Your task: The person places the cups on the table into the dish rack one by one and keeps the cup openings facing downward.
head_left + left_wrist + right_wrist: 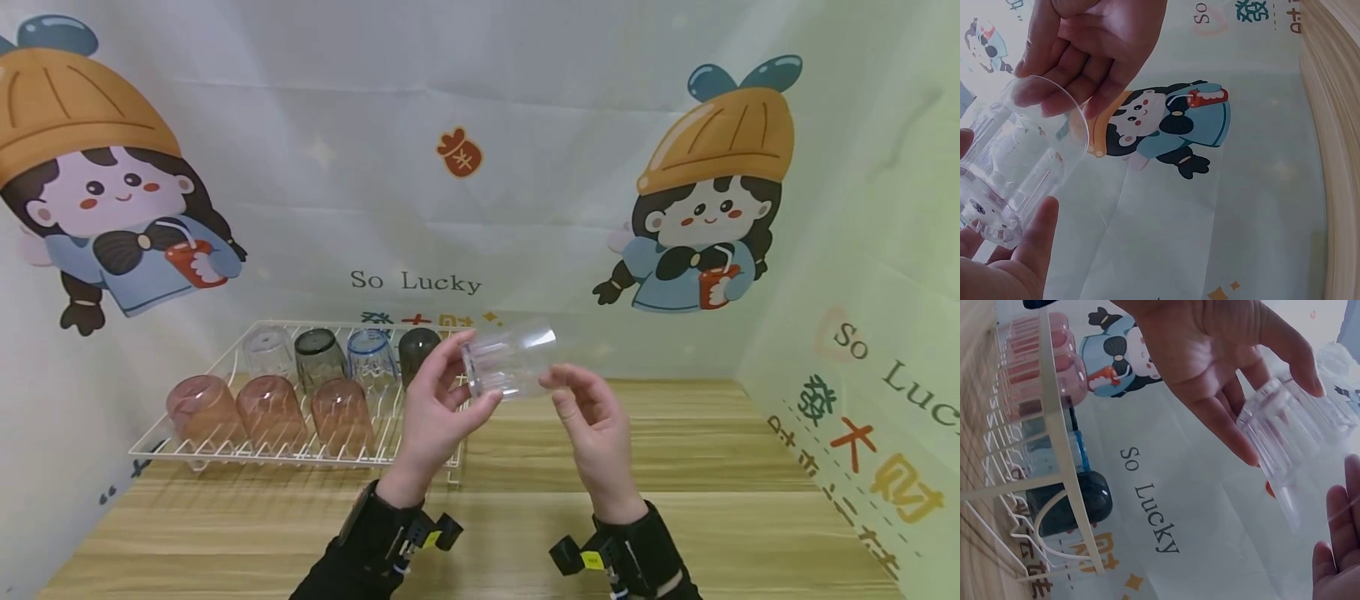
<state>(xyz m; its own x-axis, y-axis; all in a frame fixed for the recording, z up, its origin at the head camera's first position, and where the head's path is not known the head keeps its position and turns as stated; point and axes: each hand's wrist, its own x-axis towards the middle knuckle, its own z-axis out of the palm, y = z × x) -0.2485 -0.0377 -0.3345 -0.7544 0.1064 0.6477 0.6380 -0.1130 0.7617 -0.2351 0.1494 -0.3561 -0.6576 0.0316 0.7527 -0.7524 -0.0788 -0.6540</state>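
A clear, ribbed drinking glass [510, 362] is held up on its side above the table, its thick base to the left and its rim to the right. My left hand [447, 400] grips it near the base, thumb on the near side and fingers on the far side. Loosely bent, my right hand [596, 425] has its fingertips right at the rim. In the left wrist view, that right hand [1094, 47] shows several fingertips overlapping the mouth of the glass [1016, 150]. From the right wrist, the left thumb [1307, 372] lies along the glass wall.
At the left, a white wire rack [300, 457] holds several upside-down glasses. Pink glasses [272, 417] stand in front; behind are a clear one [268, 350], a blue-tinted one [371, 358] and dark ones [320, 358]. A printed cloth [525, 167] backs the wooden table [690, 450].
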